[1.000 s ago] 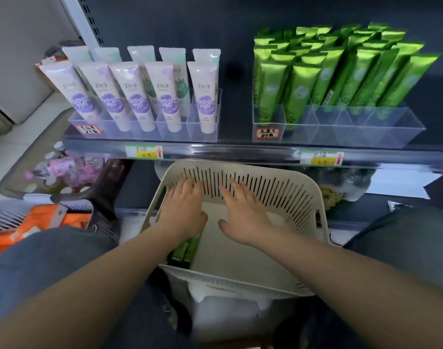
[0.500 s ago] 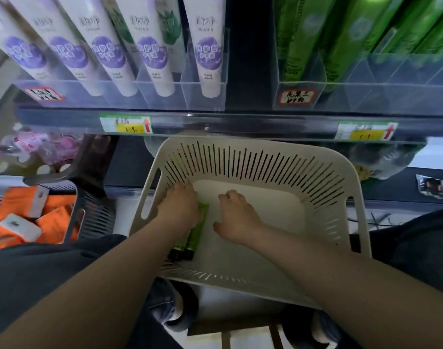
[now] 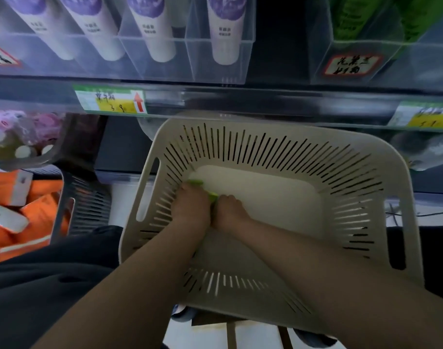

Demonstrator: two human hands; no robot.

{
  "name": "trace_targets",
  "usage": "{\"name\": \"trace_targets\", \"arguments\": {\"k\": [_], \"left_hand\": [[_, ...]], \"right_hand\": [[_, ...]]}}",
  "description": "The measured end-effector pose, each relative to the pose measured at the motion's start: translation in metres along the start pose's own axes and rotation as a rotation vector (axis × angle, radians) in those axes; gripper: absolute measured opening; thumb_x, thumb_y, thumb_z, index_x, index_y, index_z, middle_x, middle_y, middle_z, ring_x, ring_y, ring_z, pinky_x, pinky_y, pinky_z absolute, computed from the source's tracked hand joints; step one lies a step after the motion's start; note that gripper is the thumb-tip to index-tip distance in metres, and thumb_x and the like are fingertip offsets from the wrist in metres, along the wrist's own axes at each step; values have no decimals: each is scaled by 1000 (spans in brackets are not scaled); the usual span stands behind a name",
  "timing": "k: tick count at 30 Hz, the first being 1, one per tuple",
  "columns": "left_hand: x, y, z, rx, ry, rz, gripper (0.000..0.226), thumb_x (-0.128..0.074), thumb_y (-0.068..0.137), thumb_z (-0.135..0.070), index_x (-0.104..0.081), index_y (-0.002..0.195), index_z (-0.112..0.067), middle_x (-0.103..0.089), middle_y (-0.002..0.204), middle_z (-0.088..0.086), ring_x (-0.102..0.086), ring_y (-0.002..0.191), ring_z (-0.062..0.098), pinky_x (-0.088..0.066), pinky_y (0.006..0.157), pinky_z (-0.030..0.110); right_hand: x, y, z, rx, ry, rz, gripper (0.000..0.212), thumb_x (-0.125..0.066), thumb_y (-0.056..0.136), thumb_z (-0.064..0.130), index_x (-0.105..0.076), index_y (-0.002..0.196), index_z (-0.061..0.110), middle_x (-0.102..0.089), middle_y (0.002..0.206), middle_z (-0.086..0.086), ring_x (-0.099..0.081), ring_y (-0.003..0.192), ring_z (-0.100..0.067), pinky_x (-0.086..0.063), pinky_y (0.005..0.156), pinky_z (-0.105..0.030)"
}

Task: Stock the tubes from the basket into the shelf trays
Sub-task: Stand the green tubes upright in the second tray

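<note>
- My left hand (image 3: 191, 207) curls over the green tubes (image 3: 195, 183) in the basket (image 3: 402, 222), lower middle of the frame, I think to lift them.
- My right hand (image 3: 228, 212) is curled beside them; I cannot tell if it grips.
- Up top, purple tubes (image 3: 223, 34) stand cap-down in clear trays (image 3: 215, 75).
- The price tag (image 3: 109, 102) has a red arrow; I cannot read the writing.

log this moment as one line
phase: pickup | left hand: grips green tubes | right hand: against tubes, grip unclear | basket: tubes at left wall
</note>
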State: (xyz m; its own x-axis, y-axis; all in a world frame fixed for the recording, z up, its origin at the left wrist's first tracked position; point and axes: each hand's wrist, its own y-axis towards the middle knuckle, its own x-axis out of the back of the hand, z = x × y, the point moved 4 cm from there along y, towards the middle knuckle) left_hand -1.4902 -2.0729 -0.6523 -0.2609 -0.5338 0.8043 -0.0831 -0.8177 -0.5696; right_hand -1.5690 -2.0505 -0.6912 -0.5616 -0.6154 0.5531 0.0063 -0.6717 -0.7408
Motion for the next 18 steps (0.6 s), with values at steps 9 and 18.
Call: {"name": "trace_targets", "arguments": {"k": [9, 18], "left_hand": [[-4, 8, -2, -7, -17, -33, 27, -35, 96, -3, -56, 112, -2, -54, 120, 18, -55, 108, 24, -48, 83, 31], [-5, 9, 2, 7, -108, -38, 22, -39, 95, -4, -61, 100, -6, -63, 108, 12, -62, 98, 23, -49, 76, 29]], "right_hand": [[5, 10, -1, -84, 276, -32, 19, -47, 93, 15, -51, 75, 10, -61, 115, -18, -58, 100, -27, -36, 73, -26], [1, 16, 1, -156, 504, -56, 25, -50, 92, 13, -46, 67, 12, -62, 104, -15, -55, 88, -22, -38, 69, -26]]}}
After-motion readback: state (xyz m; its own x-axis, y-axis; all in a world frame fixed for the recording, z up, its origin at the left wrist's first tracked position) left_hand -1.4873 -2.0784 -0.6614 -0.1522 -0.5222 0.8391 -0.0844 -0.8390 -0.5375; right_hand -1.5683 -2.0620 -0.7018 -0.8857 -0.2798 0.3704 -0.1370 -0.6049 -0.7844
